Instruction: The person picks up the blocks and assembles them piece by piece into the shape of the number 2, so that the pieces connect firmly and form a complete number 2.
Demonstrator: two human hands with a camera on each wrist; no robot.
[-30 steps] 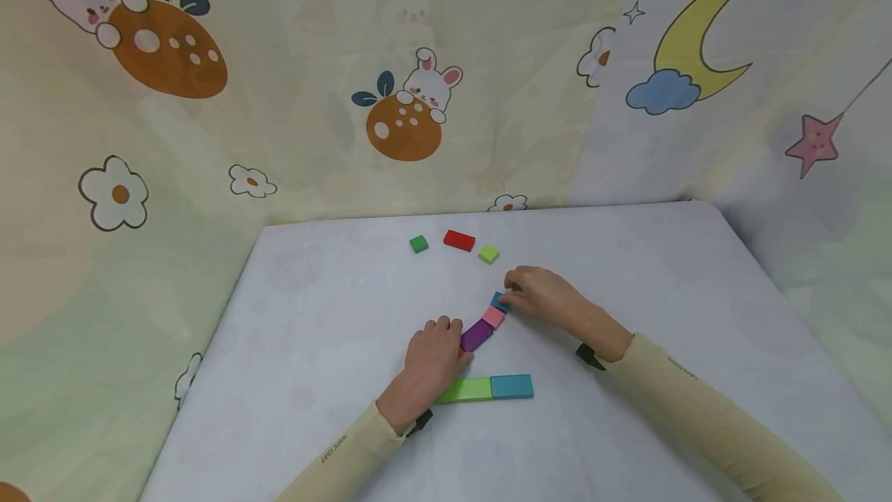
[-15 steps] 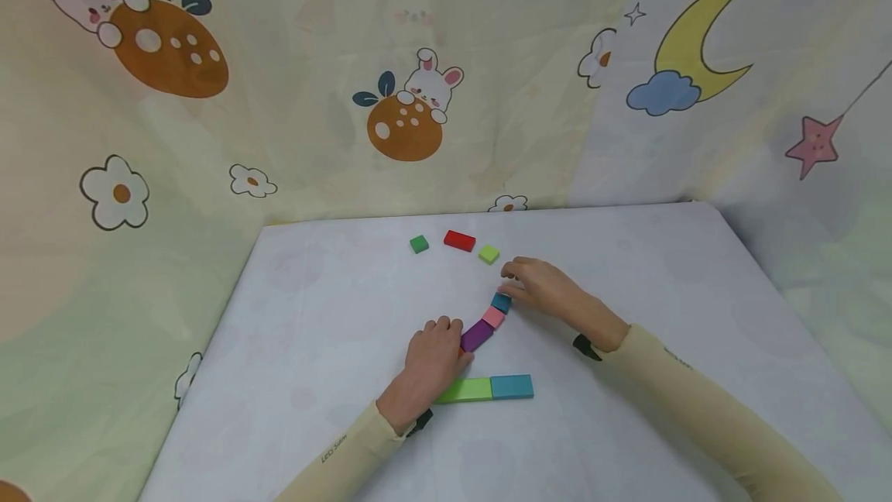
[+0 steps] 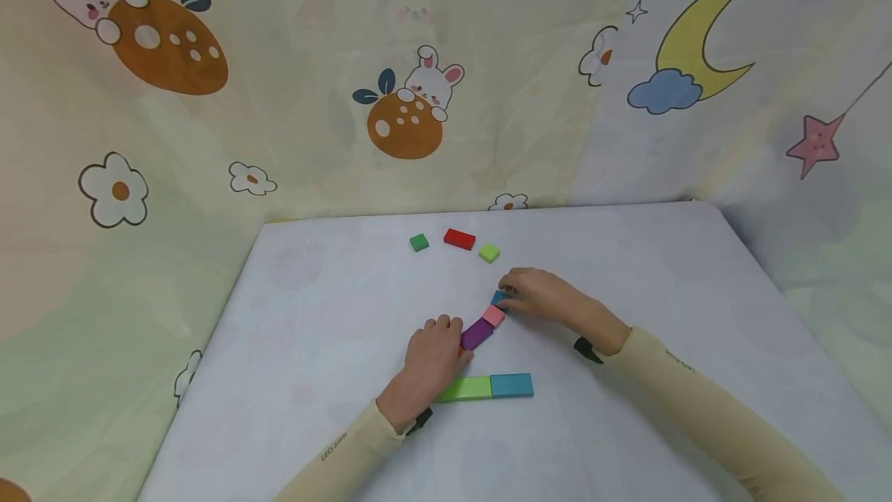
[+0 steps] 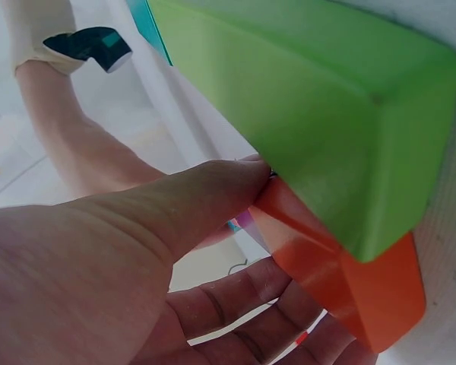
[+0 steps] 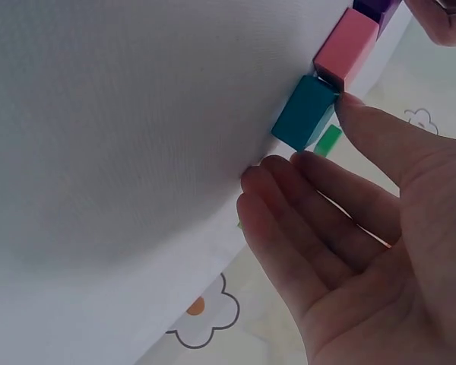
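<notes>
The right hand [image 3: 547, 298] is returning, seemingly pinching the blue block [image 5: 304, 114]; the left hand [image 3: 433, 359] is gripping the orange block [image 4: 319, 266]. A purple block [image 3: 477, 335] and pink block [image 3: 493, 317] are linking these; a dark green block [image 3: 419, 242], red block [image 3: 460, 239] and lime block [image 3: 489, 253] are lying unjoined beyond the hands.

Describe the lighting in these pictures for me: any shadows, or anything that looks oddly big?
Head view: bright, fairly even light, with a soft shadow below the right sleeve. Left wrist view: the green block looms large, apparently being close to the camera, and the upper-left background looks pale. Right wrist view: dimmer, with a soft gray shadow on the table beside the right hand.
</notes>
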